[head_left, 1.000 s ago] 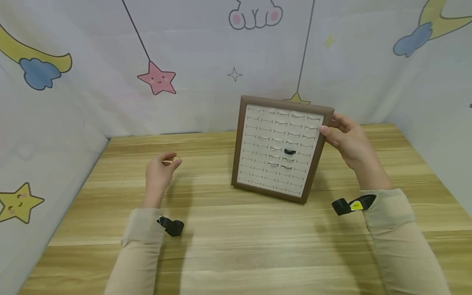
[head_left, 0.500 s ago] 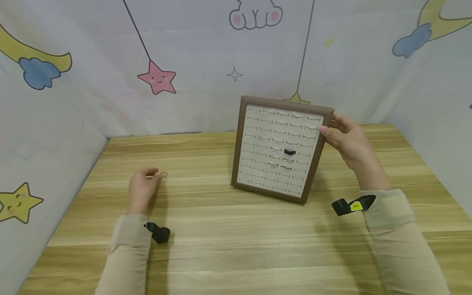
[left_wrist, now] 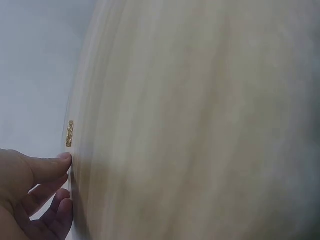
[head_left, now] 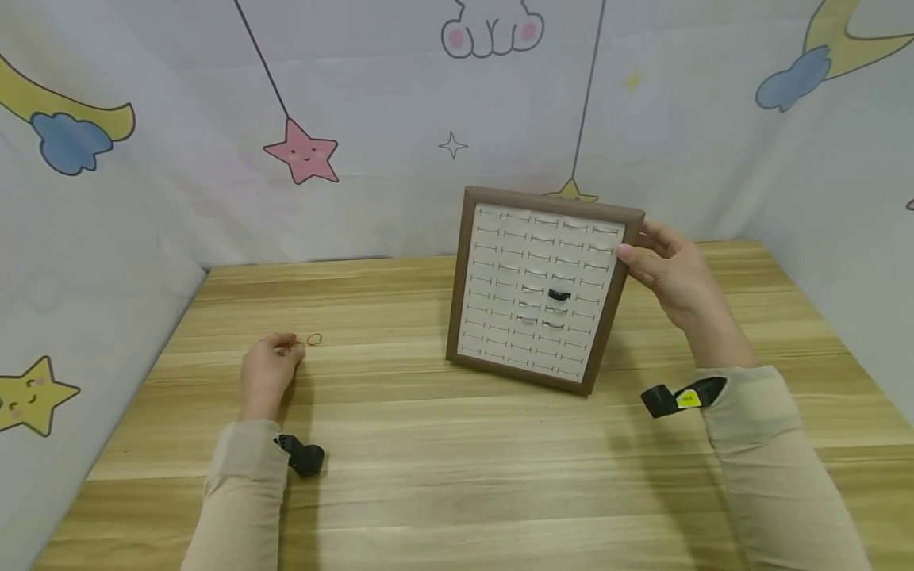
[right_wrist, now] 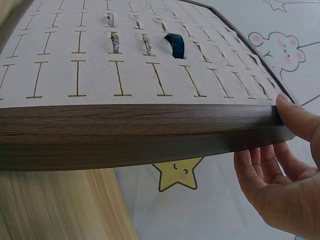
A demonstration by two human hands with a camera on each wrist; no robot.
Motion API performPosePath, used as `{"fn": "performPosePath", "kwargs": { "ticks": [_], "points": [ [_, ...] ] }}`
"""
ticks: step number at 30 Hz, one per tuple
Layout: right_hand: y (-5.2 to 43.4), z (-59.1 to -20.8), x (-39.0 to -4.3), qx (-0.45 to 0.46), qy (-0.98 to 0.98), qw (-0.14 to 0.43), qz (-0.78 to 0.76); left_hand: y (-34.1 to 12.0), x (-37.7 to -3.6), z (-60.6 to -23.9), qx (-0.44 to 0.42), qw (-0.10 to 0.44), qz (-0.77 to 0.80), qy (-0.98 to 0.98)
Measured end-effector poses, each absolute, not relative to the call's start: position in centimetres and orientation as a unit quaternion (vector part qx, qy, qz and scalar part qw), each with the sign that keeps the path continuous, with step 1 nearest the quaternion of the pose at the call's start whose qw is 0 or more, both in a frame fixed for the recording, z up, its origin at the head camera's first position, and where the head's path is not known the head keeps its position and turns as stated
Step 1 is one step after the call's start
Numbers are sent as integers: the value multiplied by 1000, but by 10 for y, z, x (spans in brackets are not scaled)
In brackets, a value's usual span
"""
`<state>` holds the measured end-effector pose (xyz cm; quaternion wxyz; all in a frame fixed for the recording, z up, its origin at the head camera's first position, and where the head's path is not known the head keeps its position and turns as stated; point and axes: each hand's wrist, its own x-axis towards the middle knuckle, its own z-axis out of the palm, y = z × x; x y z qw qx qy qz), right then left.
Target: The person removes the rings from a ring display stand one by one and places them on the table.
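Observation:
A framed ring display board point(head_left: 493, 341), brown-edged with a pale slotted panel, leans back on the table. My right hand point(head_left: 674, 274) grips its upper right edge, thumb in front and fingers behind, as the right wrist view shows. Several silver rings and a wide dark ring point(head_left: 560, 295) sit in its slots. On the table at left lies a gold ring point(head_left: 315, 339), just beyond the fingertips of my left hand point(head_left: 267, 369). In the left wrist view, that hand's thumb and fingers are apart, near the gold ring point(left_wrist: 69, 134). A faint gold arc shows by the fingertips; its kind is unclear.
The wood-grain table point(head_left: 428, 476) spreads under both arms. Behind it hangs a white cloth point(head_left: 385, 95) printed with stars and moons, and more cloth covers both sides. A small black camera is on each wrist.
My left hand has moved left and toward me, lowered to the table, and let go of the gold ring, which now lies apart from the fingertips. The right hand and display board stay put.

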<state>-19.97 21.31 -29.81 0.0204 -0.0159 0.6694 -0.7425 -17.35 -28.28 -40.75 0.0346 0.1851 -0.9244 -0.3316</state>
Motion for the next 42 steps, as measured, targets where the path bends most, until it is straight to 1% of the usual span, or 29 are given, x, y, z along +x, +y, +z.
{"fn": "performPosePath", "kwargs": {
  "ticks": [5,16,22,24,31,37,42],
  "points": [
    [213,-298,-200,-16,670,22,-741,-282,-173,-407,186,35,-339,-922],
    [213,-298,-200,-15,671,19,-741,-282,-174,-405,195,15,-351,-916],
    [213,-298,-200,-14,674,19,-738,-278,-174,-398,197,17,-368,-908],
    [213,-298,-200,-14,675,20,-738,-273,-175,-393,190,25,-377,-906],
    [213,-298,-200,-16,675,19,-738,-239,-182,-373,137,74,-400,-903],
    [214,-298,-200,-15,676,20,-736,-197,-190,-360,81,85,-421,-900],
    [213,-298,-200,-17,670,19,-742,-160,-188,-348,21,90,-430,-898]
  ]
}}
